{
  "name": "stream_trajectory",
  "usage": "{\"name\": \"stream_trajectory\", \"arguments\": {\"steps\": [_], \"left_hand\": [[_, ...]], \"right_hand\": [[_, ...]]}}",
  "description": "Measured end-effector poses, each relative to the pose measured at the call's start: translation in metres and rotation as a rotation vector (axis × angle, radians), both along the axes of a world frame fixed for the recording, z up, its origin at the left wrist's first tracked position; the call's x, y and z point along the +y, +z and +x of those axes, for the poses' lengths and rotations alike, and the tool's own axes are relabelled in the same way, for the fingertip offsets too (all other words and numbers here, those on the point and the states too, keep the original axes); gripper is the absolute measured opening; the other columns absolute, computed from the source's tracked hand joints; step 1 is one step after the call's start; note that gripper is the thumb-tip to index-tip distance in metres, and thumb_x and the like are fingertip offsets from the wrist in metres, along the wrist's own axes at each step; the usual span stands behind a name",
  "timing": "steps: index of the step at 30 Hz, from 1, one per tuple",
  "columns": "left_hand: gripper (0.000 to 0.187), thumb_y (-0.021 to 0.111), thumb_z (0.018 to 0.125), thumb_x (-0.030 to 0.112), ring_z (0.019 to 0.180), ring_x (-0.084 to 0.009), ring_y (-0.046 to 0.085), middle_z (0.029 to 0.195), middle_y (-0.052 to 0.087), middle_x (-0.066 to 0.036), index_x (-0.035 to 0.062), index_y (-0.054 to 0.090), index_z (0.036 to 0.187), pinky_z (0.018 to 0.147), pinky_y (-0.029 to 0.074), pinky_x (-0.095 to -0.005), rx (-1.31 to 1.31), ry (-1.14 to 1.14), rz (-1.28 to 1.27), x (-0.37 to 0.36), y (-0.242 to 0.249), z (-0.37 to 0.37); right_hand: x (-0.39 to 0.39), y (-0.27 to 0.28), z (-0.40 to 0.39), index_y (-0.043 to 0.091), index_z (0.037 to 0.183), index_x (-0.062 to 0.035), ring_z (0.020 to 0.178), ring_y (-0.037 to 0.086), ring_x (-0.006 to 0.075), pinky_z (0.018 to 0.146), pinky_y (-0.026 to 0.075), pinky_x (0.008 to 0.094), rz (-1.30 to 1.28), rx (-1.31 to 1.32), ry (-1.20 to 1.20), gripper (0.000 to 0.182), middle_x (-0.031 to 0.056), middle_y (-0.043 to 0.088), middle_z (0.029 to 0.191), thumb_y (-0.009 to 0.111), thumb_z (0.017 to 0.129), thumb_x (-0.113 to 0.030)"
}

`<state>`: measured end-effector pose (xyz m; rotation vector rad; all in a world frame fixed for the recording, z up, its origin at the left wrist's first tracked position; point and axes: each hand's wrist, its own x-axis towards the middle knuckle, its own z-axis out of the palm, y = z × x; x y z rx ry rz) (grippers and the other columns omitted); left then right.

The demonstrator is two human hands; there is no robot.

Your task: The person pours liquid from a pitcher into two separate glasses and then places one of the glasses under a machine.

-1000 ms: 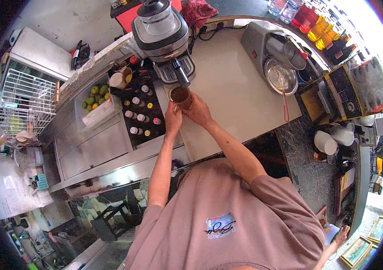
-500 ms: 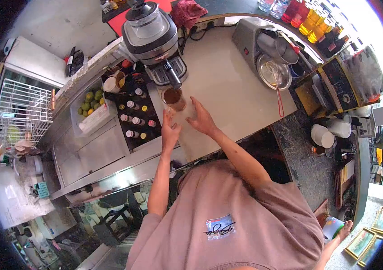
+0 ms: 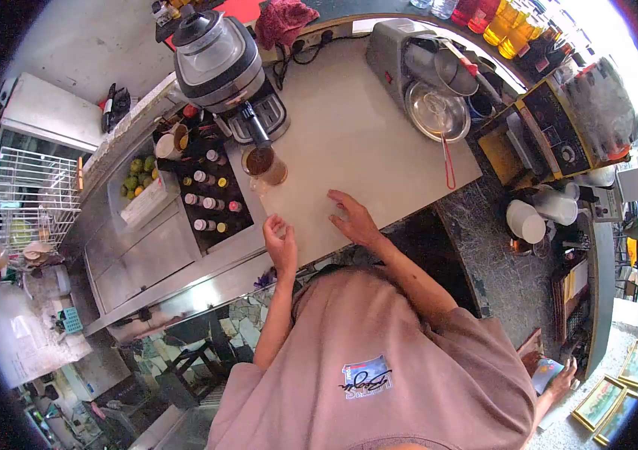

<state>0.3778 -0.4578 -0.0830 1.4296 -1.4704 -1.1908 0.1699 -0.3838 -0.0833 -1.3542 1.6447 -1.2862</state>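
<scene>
A clear cup with brown contents (image 3: 267, 166) stands on the pale counter, just below the spout and black handle of the coffee machine (image 3: 221, 71). My left hand (image 3: 281, 244) hovers near the counter's front edge, apart from the cup, its fingers loosely bent and holding nothing. To its right, my right hand (image 3: 355, 219) is over the counter with fingers spread, also holding nothing. The bottle rack (image 3: 218, 214) is left of the cup, filled with several capped bottles.
A grey machine (image 3: 390, 64) with a metal bowl (image 3: 439, 112) stands at the back right. Beyond it is a black-and-yellow appliance (image 3: 536, 146). White cups (image 3: 525, 221) sit on the dark side counter (image 3: 476, 240). Another person's hand (image 3: 561, 380) shows at lower right.
Both hands have drawn back from the cup toward my body, and the cup stays by the coffee machine. The view has shifted slightly. The other person's hand at lower right has moved.
</scene>
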Motion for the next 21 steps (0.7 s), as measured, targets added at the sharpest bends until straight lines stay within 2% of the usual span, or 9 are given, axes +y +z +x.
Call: {"name": "stream_trajectory", "arguments": {"steps": [1,4,6,8,10,12,14,18,21], "left_hand": [[0.039,0.066,0.091,0.006,0.108,-0.0216,0.063,0.122,0.064,-0.012,0.0009,0.056,0.129,0.094,0.052,-0.0343,-0.053,0.010,-0.008,0.006,0.000,-0.004],[0.028,0.066,0.093,0.008,0.095,-0.0179,0.065,0.107,0.068,-0.009,0.0016,0.063,0.119,0.087,0.052,-0.0315,-0.008,-0.063,-0.007,0.024,0.006,-0.020],[0.023,0.066,0.094,0.009,0.093,-0.0170,0.065,0.104,0.069,-0.008,0.0017,0.065,0.116,0.086,0.052,-0.0314,-0.007,-0.102,0.056,0.035,0.011,-0.033],[0.020,0.066,0.094,0.010,0.091,-0.0162,0.066,0.100,0.070,-0.007,0.0019,0.067,0.112,0.086,0.052,-0.0312,-0.008,-0.140,0.119,0.046,0.011,-0.046],[0.016,0.065,0.097,0.011,0.083,-0.0152,0.068,0.095,0.070,-0.006,0.0026,0.067,0.111,0.078,0.056,-0.0298,-0.038,-0.240,-0.008,0.057,0.009,-0.064],[0.016,0.065,0.097,0.010,0.084,-0.0151,0.069,0.096,0.071,-0.006,0.0027,0.067,0.111,0.078,0.056,-0.0300,-0.046,-0.283,0.026,0.067,0.011,-0.085],[0.015,0.065,0.097,0.010,0.084,-0.0151,0.069,0.097,0.071,-0.007,0.0028,0.068,0.110,0.079,0.056,-0.0302,-0.063,-0.337,0.062,0.078,0.020,-0.105],[0.015,0.066,0.096,0.010,0.086,-0.0146,0.069,0.096,0.072,-0.006,0.0024,0.069,0.109,0.080,0.056,-0.0309,-0.068,-0.516,0.037,0.104,0.038,-0.155],[0.016,0.067,0.095,0.010,0.087,-0.0147,0.068,0.097,0.072,-0.006,0.0024,0.070,0.108,0.079,0.055,-0.0314,-0.095,-0.686,0.010,0.126,0.046,-0.186]], "right_hand": [[0.003,-0.002,-0.003,0.049,0.143,-0.0061,0.135,0.053,0.0324,0.108,0.049,0.0423,0.006,-0.015,0.012,0.059,0.0171,0.052,0.147,0.071,0.089,-0.006],[0.018,0.000,-0.016,0.054,0.139,-0.0057,0.133,0.055,0.0315,0.108,0.049,0.0422,0.031,-0.058,0.044,0.052,0.0158,0.054,0.144,0.070,0.090,-0.006],[0.032,0.000,-0.028,0.056,0.136,-0.0049,0.131,0.056,0.0311,0.107,0.050,0.0419,0.054,-0.084,0.066,0.048,0.0152,0.056,0.143,0.070,0.090,-0.006],[0.047,-0.002,-0.041,0.062,0.129,-0.0029,0.116,0.064,0.0205,0.099,0.054,0.0355,0.050,-0.159,0.027,0.037,0.0108,0.062,0.136,0.070,0.093,-0.006],[0.065,0.001,-0.057,0.065,0.125,-0.0022,0.111,0.066,0.0192,0.095,0.055,0.0341,0.100,-0.152,-0.005,0.031,0.0101,0.065,0.129,0.069,0.095,-0.007],[0.086,0.006,-0.075,0.067,0.120,-0.0015,0.106,0.068,0.0178,0.090,0.056,0.0327,0.152,-0.149,-0.051,0.025,0.0093,0.069,0.122,0.068,0.096,-0.007],[0.108,0.013,-0.091,0.069,0.115,0.0004,0.094,0.071,0.0162,0.084,0.056,0.0299,0.181,-0.153,-0.124,0.020,0.0079,0.073,0.106,0.068,0.097,-0.007],[0.175,0.011,-0.123,0.072,0.113,-0.0006,0.082,0.071,0.0149,0.076,0.056,0.0318,0.236,-0.332,-0.331,0.022,0.0089,0.076,0.101,0.069,0.097,-0.016],[0.235,0.034,-0.143,0.073,0.111,-0.0002,0.080,0.071,0.0141,0.073,0.056,0.0311,0.334,-0.321,-0.414,0.023,0.0076,0.075,0.098,0.070,0.096,-0.018]]}}
